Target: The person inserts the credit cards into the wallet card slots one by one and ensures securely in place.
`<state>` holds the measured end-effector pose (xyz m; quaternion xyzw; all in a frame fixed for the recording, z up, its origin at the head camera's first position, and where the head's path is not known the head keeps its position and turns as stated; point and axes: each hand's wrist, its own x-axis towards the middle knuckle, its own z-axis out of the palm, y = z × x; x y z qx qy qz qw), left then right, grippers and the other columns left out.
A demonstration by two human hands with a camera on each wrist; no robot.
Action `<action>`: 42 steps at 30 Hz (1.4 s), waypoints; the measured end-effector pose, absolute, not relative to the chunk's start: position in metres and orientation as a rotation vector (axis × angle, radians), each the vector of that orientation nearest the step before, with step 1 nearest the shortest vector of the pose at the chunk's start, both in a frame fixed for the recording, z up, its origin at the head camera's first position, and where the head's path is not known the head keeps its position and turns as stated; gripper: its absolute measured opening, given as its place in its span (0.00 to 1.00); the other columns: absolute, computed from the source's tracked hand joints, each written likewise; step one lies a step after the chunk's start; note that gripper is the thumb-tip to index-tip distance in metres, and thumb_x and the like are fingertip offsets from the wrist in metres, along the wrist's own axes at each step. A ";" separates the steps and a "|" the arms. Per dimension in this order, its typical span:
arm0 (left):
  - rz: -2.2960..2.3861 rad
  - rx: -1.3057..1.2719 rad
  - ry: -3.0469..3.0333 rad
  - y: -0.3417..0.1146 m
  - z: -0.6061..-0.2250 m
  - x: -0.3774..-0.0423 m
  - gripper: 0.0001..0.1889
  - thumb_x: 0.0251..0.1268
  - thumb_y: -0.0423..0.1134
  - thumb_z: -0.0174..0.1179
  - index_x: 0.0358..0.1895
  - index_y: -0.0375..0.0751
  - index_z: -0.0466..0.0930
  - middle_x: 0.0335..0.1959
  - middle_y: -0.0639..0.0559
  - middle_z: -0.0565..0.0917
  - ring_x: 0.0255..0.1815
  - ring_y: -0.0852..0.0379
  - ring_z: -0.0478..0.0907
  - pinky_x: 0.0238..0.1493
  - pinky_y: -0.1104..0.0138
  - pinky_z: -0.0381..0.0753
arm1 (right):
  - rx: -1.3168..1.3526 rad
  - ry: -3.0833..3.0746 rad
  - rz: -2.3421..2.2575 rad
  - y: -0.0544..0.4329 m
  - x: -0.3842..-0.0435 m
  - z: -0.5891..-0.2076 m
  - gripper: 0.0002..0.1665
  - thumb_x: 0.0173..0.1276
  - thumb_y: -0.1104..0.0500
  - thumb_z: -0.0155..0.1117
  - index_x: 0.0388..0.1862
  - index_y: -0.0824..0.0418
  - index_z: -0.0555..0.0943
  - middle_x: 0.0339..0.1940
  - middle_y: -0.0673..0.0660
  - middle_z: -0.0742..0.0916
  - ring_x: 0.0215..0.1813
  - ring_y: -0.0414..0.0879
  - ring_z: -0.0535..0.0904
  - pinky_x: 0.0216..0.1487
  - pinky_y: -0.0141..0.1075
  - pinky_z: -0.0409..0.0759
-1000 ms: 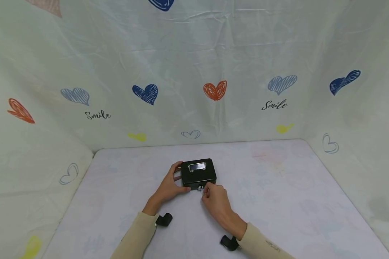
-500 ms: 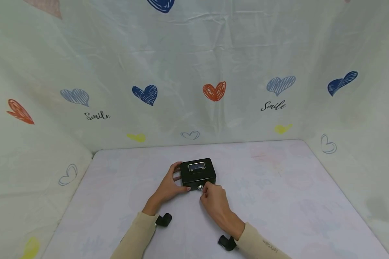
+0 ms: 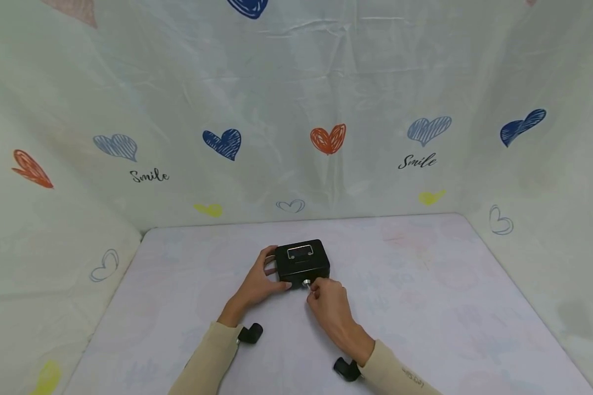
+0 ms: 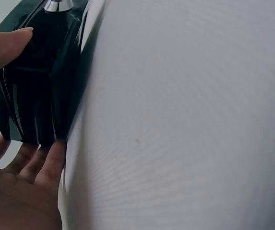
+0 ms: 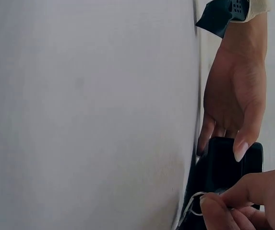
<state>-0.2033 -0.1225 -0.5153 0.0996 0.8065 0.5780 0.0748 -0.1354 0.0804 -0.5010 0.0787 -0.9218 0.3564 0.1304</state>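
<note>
A black metal cash box [image 3: 302,269] with a carrying handle [image 3: 300,252] on its lid sits on the table, lid closed. My left hand [image 3: 258,282] grips its left end, thumb [image 4: 13,47] on the front face and the other fingers against the side. A round silver lock [image 3: 306,283] stands out from the front. My right hand [image 3: 330,304] pinches a small key right at this lock; the fingers cover most of the key. Below the fingertips in the right wrist view hangs a thin metal ring [image 5: 192,203].
The table [image 3: 405,296] has a pale, faintly patterned cover. Behind and beside it hangs a white sheet [image 3: 277,99] printed with hearts and "Smile". Black wrist cameras [image 3: 250,333] are worn at both beige sleeves [image 3: 210,354].
The bright reflection on the lid's handle plate has darkened, and the lock and right fingertips appear slightly higher. Both hands keep their hold.
</note>
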 end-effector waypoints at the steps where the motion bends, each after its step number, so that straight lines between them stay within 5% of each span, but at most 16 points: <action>1: 1.745 0.296 2.408 -0.122 -0.514 -0.203 0.55 0.50 0.31 0.81 0.82 0.41 0.58 0.80 0.38 0.66 0.76 0.35 0.71 0.74 0.46 0.78 | 0.231 -2.670 1.028 0.081 -0.136 -0.501 0.08 0.57 0.77 0.71 0.27 0.66 0.86 0.21 0.54 0.86 0.22 0.36 0.78 0.21 0.23 0.78; 23: 1.789 0.245 2.379 -0.120 -0.515 -0.206 0.52 0.54 0.32 0.80 0.82 0.39 0.58 0.74 0.33 0.71 0.68 0.33 0.77 0.70 0.43 0.81 | 0.279 -2.579 0.879 0.080 -0.135 -0.495 0.06 0.59 0.75 0.74 0.28 0.67 0.88 0.23 0.52 0.82 0.26 0.38 0.80 0.24 0.24 0.82; 33: 1.787 0.235 2.412 -0.117 -0.514 -0.205 0.51 0.52 0.31 0.80 0.80 0.39 0.59 0.72 0.34 0.71 0.66 0.34 0.77 0.69 0.45 0.82 | 0.308 -2.648 0.718 0.074 -0.137 -0.484 0.03 0.60 0.75 0.75 0.30 0.70 0.89 0.24 0.56 0.83 0.27 0.47 0.87 0.23 0.30 0.86; 42: 1.775 0.238 2.418 -0.117 -0.514 -0.203 0.53 0.52 0.32 0.81 0.80 0.39 0.58 0.74 0.35 0.70 0.69 0.35 0.76 0.71 0.45 0.81 | 0.294 -2.627 0.823 0.071 -0.143 -0.484 0.11 0.62 0.75 0.75 0.27 0.64 0.82 0.24 0.55 0.84 0.26 0.43 0.83 0.25 0.30 0.84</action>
